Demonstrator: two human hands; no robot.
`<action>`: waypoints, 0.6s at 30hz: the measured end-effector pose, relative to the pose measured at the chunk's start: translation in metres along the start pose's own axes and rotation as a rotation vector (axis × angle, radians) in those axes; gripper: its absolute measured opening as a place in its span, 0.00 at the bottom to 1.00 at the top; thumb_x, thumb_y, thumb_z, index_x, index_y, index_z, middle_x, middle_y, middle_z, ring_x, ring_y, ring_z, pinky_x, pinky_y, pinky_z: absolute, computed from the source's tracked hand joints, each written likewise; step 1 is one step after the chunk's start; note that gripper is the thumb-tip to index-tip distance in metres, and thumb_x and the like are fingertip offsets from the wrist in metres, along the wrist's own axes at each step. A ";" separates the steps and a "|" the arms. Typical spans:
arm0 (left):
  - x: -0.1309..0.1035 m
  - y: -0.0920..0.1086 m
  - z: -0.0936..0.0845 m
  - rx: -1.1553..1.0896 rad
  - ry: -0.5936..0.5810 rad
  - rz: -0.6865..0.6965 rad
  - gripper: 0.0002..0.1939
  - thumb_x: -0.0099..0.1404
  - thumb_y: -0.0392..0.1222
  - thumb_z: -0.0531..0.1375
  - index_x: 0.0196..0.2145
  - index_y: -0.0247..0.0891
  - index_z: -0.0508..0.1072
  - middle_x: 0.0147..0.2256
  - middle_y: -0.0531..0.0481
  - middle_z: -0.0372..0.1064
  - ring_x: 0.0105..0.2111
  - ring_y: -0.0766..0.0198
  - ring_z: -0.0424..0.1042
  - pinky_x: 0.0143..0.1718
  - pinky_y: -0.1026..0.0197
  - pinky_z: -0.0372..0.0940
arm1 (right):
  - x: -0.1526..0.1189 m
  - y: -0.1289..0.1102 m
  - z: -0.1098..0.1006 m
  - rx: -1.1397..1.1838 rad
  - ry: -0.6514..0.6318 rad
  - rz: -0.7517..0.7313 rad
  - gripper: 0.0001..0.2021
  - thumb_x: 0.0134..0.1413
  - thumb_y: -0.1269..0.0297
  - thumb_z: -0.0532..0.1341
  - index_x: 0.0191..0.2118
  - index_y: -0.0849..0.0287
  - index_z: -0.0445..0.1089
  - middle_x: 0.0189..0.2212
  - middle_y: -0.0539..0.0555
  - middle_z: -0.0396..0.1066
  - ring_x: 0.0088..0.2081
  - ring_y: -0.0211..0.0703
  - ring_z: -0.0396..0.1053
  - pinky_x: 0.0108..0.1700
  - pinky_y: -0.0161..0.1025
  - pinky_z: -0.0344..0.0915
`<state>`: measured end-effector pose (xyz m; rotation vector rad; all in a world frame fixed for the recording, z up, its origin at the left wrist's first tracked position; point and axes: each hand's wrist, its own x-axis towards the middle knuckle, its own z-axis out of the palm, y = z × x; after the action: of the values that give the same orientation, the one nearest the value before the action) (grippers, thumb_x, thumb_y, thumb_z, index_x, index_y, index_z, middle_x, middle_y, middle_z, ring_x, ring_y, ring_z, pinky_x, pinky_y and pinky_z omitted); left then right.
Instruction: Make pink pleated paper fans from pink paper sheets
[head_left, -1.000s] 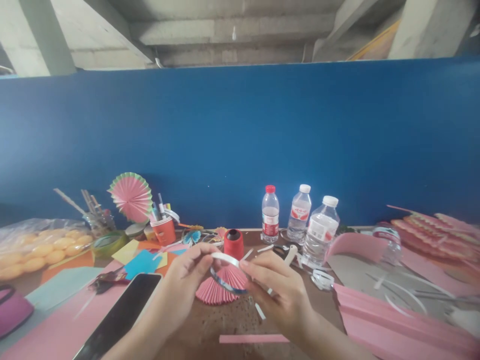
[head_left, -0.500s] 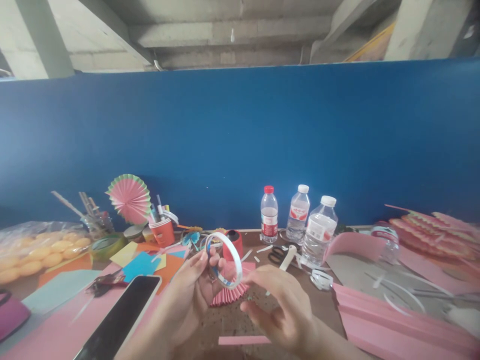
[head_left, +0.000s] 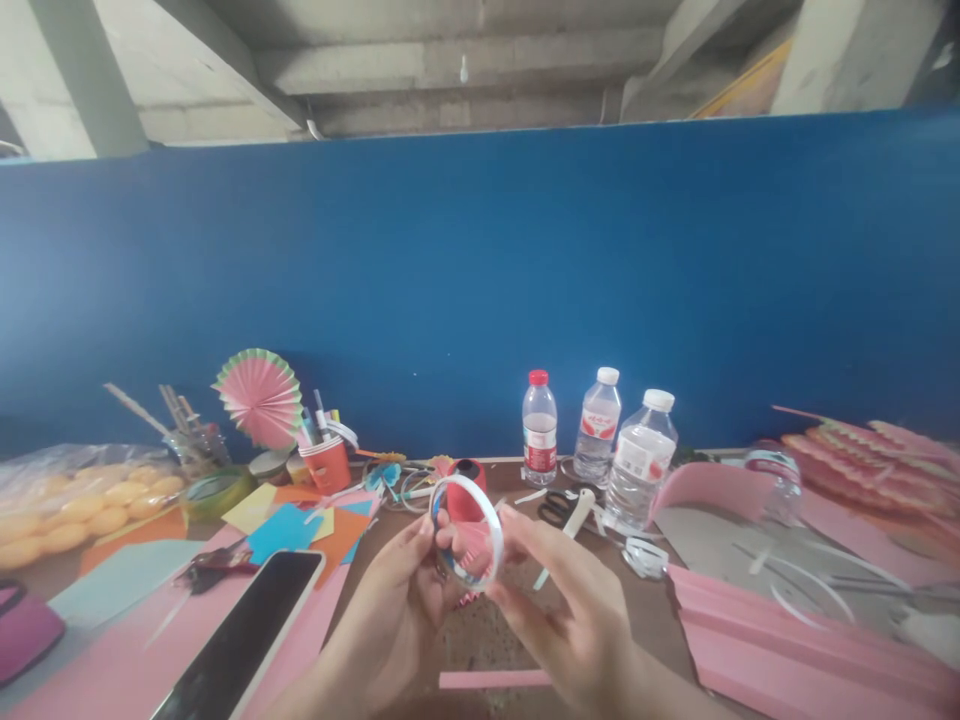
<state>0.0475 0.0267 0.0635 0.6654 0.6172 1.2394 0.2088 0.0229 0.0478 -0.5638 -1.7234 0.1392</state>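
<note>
A roll of white tape (head_left: 493,520) is held upright above the brown table, with blue showing on its inner side. My left hand (head_left: 409,580) grips its left edge between thumb and fingers, some fingers reaching inside the ring. On the right edge, the thumb and forefinger of my right hand (head_left: 574,590) are pinched at the tape. Behind the ring, pink pleated paper (head_left: 470,540) is partly hidden by it and my fingers. A red object (head_left: 466,480) stands just beyond. A pink paper strip (head_left: 491,680) lies below my hands.
Three bottles (head_left: 540,440) stand at the back, near scissors (head_left: 577,512). At the left are a phone (head_left: 244,630), coloured papers (head_left: 281,533), a red cup of pens (head_left: 326,465) and a pleated fan (head_left: 259,395). Pink sheets (head_left: 795,630) cover the right side.
The tape ring and my left hand have shifted slightly right. My right thumb and forefinger have closed in on the ring's right edge.
</note>
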 end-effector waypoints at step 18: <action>-0.006 -0.009 -0.014 1.410 -0.068 0.400 0.15 0.61 0.44 0.55 0.47 0.44 0.67 0.36 0.47 0.73 0.35 0.56 0.70 0.35 0.60 0.60 | 0.006 0.005 0.011 0.458 -0.094 0.830 0.11 0.48 0.66 0.62 0.29 0.55 0.56 0.25 0.46 0.67 0.26 0.38 0.68 0.28 0.33 0.65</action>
<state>0.0414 0.0210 0.0484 2.0582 1.3384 0.9784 0.1991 0.0328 0.0488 -0.8982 -1.3801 1.1280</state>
